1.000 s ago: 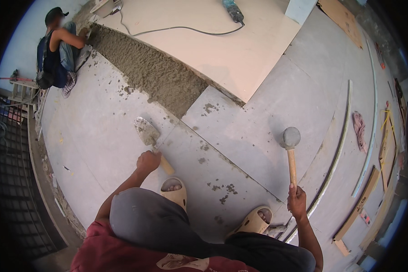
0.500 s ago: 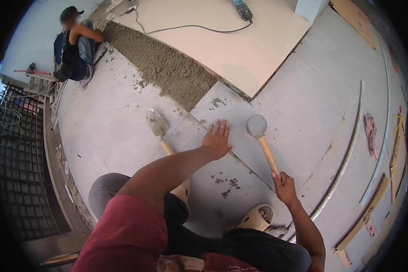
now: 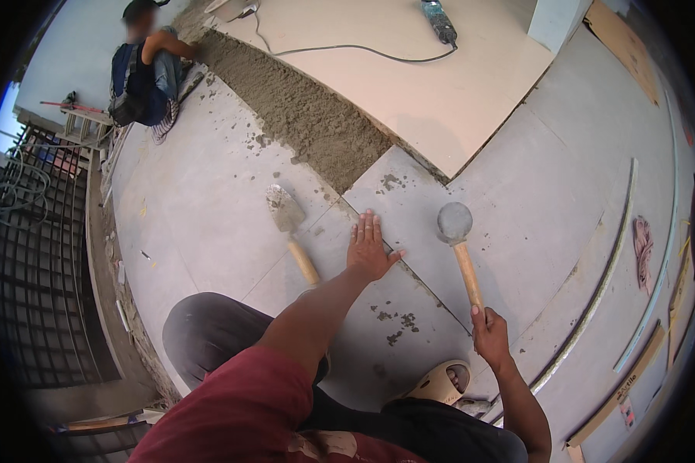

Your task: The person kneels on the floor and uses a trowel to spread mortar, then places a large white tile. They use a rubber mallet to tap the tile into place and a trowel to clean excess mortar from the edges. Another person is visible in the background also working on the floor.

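My left hand lies palm down with fingers spread on the grey floor tiles, across a mortar-flecked seam. Just left of it a trowel with a mortar-smeared blade and wooden handle lies on the tile. My right hand grips the wooden handle of a rubber mallet, whose grey head is up and to the right of my left hand. Beyond both hands a strip of wet mortar runs between the grey tiles and a cream slab.
A co-worker squats at the upper left beside a ladder and a dark metal grille. A teal power tool with a cord sits on the slab. Long strips, a pink rag and cardboard lie rightward.
My left hand has let go of the trowel and moved right onto the tile. The mallet has swung leftward from its earlier position. The view has shifted slightly.
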Demonstrator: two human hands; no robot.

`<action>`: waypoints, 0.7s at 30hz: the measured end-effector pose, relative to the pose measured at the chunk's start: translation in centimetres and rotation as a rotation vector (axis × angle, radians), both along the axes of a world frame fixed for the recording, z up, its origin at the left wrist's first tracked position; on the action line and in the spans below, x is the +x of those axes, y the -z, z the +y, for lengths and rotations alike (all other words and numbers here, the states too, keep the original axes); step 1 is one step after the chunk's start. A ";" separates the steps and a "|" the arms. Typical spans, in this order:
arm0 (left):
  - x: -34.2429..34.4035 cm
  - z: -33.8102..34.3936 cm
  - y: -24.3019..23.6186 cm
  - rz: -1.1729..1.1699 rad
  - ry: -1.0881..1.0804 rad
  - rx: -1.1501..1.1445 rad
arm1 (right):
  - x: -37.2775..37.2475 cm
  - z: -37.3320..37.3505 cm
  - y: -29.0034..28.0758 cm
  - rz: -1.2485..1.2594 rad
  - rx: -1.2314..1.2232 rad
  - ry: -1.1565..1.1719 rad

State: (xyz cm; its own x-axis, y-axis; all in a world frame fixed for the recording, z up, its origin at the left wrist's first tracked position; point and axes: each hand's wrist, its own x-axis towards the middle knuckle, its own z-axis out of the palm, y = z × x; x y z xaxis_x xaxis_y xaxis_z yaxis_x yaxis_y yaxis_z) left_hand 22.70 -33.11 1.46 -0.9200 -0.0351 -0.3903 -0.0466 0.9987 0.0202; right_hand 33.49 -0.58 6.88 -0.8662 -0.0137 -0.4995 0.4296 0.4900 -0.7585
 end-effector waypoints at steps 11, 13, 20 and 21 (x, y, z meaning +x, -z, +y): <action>-0.9 0.4 -0.5 -0.129 -0.009 -0.020 | -3.0 -2.6 -0.3 0.202 0.102 -0.215; -0.9 0.5 -0.6 -0.146 -0.007 -0.028 | -3.5 -2.1 0.0 0.087 0.153 -0.245; -1.3 0.8 -1.0 -0.184 -0.022 -0.040 | -3.1 -3.8 -2.9 0.376 -0.097 -0.173; -1.4 1.2 -1.0 -0.193 -0.016 -0.046 | -2.2 -3.4 -1.1 0.430 -0.080 -0.172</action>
